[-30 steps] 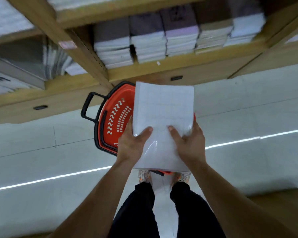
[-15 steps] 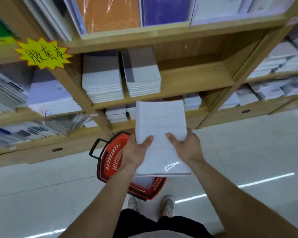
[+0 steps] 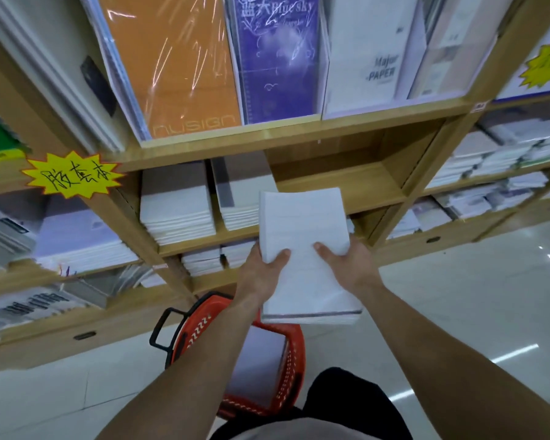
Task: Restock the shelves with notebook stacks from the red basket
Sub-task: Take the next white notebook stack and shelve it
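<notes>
Both my hands hold a thick white notebook stack point(image 3: 302, 223) level in front of the wooden shelves. My left hand point(image 3: 262, 271) grips its left edge, thumb on top. On the right edge my right hand point(image 3: 346, 265) grips the same way. The stack's far end is at the front of the middle shelf point(image 3: 346, 182), where the right half is bare wood. Two notebook stacks point(image 3: 177, 204) lie on that shelf's left half. The red basket point(image 3: 200, 325) stands on the floor under my arms, with another white stack point(image 3: 258, 366) inside it.
Wrapped orange, purple and white notebooks stand on the upper shelf point(image 3: 267, 134). More stacks fill the lower shelf point(image 3: 204, 260) and the bays to the left and right. A yellow star sign point(image 3: 72, 177) hangs on the left upright. White tiled floor point(image 3: 458, 296) spreads to the right.
Both hands have lifted the stack up from above the basket and carried it forward to the middle shelf. My view has tilted up from the floor to the shelves.
</notes>
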`<action>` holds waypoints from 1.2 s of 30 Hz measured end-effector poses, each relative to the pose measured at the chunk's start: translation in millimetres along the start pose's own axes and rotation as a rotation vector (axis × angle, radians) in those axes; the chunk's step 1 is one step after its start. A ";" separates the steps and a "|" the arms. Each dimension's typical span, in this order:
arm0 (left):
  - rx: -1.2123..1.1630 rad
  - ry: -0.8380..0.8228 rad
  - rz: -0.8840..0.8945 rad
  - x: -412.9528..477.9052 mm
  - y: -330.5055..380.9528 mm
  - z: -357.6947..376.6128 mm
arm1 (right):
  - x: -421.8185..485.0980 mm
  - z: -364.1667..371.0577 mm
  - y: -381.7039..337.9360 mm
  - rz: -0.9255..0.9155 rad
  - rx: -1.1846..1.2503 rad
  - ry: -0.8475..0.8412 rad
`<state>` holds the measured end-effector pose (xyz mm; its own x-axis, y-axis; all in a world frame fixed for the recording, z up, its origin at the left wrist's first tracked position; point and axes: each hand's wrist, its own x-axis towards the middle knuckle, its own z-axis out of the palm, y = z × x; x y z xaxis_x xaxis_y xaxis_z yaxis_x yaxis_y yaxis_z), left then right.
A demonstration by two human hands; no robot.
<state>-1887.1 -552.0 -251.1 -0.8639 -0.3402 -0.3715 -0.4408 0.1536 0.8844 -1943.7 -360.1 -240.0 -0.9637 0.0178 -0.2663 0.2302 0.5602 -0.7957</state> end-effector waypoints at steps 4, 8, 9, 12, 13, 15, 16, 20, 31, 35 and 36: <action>0.045 -0.011 -0.017 24.1 14.9 28.1 | 38.1 -18.1 8.4 0.010 -0.043 -0.001; 0.009 0.009 -0.057 52.4 31.7 72.9 | 92.6 -39.3 24.5 0.003 -0.086 -0.035; -0.007 0.018 -0.072 61.7 35.3 85.8 | 109.5 -44.6 29.6 0.003 -0.101 -0.043; -0.027 0.053 -0.106 88.6 46.1 124.1 | 159.9 -59.3 46.1 -0.015 -0.118 -0.064; -0.025 0.070 -0.115 98.5 48.2 136.2 | 177.6 -62.6 51.5 -0.023 -0.119 -0.068; 0.000 0.101 -0.129 123.7 49.4 158.3 | 212.6 -65.4 58.4 -0.044 -0.128 -0.084; 0.012 0.116 -0.140 135.9 49.9 168.1 | 229.7 -64.8 62.2 -0.058 -0.137 -0.098; 0.022 0.221 -0.159 195.2 51.7 193.0 | 298.1 -51.3 69.2 -0.093 -0.110 -0.144; 0.114 0.351 -0.123 303.6 46.4 191.3 | 418.2 4.4 56.2 -0.139 -0.049 -0.149; 0.162 0.358 -0.099 324.1 39.5 184.1 | 434.8 18.6 57.3 -0.111 -0.047 -0.177; 0.180 0.363 -0.105 327.1 37.8 182.9 | 435.3 19.7 56.3 -0.110 -0.052 -0.183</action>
<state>-2230.9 -487.9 -390.9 -0.6844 -0.6625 -0.3045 -0.5852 0.2499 0.7714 -2347.6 -337.1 -411.4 -0.9409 -0.1936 -0.2778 0.1134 0.5929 -0.7973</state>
